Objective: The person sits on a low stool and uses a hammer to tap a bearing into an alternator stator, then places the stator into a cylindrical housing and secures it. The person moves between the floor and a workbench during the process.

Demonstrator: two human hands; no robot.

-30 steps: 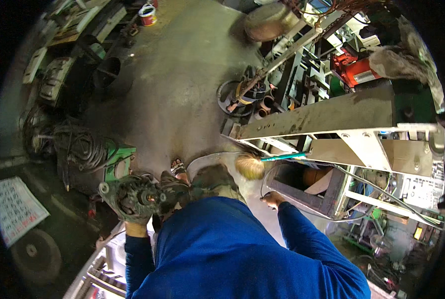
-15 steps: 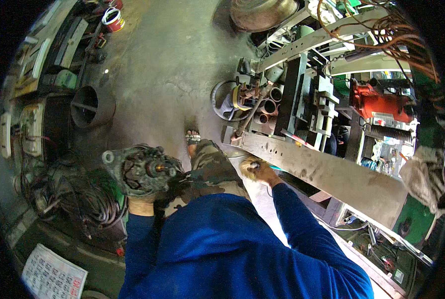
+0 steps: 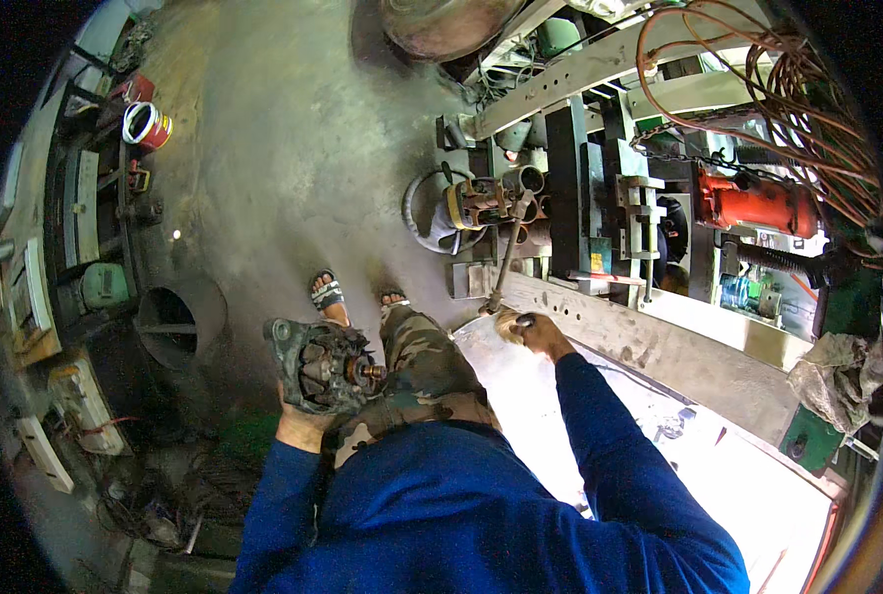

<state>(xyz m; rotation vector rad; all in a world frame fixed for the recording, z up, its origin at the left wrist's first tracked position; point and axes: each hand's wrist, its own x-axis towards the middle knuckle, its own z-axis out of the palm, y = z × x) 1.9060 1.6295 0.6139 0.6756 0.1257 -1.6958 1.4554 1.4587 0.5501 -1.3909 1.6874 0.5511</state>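
Observation:
My left hand [image 3: 302,428] grips a dirty, grease-dark alternator half [image 3: 325,368] from below and the side. Its rotor claws and copper-coloured shaft end face up out of the housing, and most of my fingers are hidden behind it. On the other side, my right hand [image 3: 540,335] is closed round a small tan, brush-like object [image 3: 508,327] with a dark end. That hand is beside the pale steel beam of a press frame, apart from the alternator half.
At right, the press frame [image 3: 630,342] carries a red hydraulic cylinder [image 3: 758,204] and coiled brown cable [image 3: 788,109]. A steering wheel [image 3: 411,213] and pipe pieces lie by its foot. Leftward are a wide metal ring [image 3: 179,325] and a red-and-white bucket [image 3: 147,127].
My view has turned and moved forward, and both feet now show. The alternator half has tipped and shifted right in my left hand's grip. My right hand still holds the tan object.

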